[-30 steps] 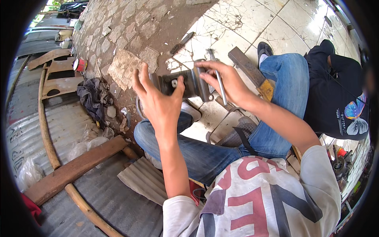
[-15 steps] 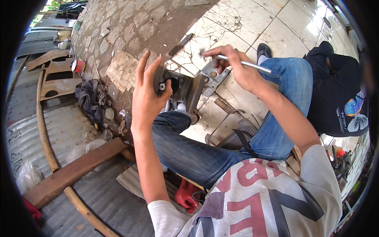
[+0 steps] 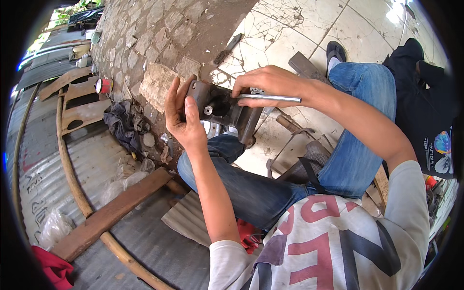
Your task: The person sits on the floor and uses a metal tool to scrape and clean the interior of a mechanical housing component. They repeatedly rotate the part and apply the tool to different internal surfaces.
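Dark grey cast-metal housing (image 3: 220,104) clamped in left hand (image 3: 181,118), raised above the knees.

Right hand (image 3: 270,84) closed around shiny steel rod tool (image 3: 270,98), long axis lying level, pointing left into the housing's upper right side. Both hands touching the work; left thumb pressed beside small round bore. Cracked white tiled floor (image 3: 309,19) beneath.

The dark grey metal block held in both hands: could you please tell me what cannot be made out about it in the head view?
- Dark grey metal block: its far side is turned away; the left hand covers its near left edge.
- Thin shiny steel rod: the right hand hides its inner end, so whether it enters the block is unclear.
- The block's lower end merges into the blue jeans.
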